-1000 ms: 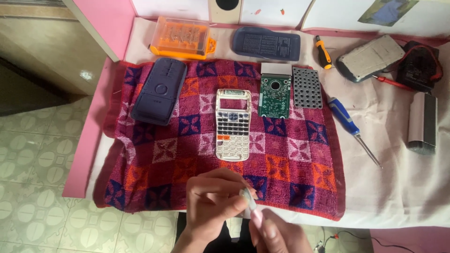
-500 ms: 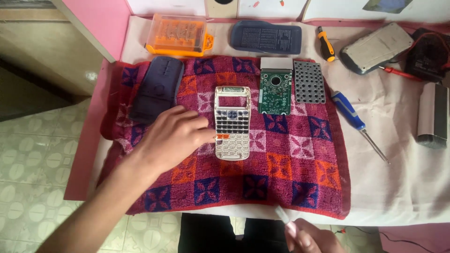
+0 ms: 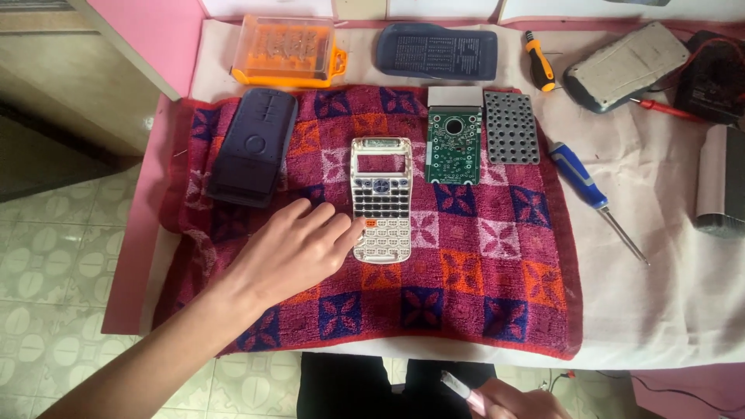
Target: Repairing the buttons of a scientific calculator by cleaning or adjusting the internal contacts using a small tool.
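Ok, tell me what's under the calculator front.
The calculator front lies on the patterned red towel, which shows all around it. The left hand touches its left edge. Whatever lies directly beneath the shell is covered.

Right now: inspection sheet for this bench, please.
Surface: patterned red towel over a pale cloth on a pink table.
Job's things: calculator front shell, left hand touching its left edge.
Clutter: green circuit board, grey keypad mat, dark back cover, orange bit case, blue screwdriver.
Hands: right hand at bottom edge, holding a pink tool.
Cables: nothing seen.
Surroundings: tiled floor.
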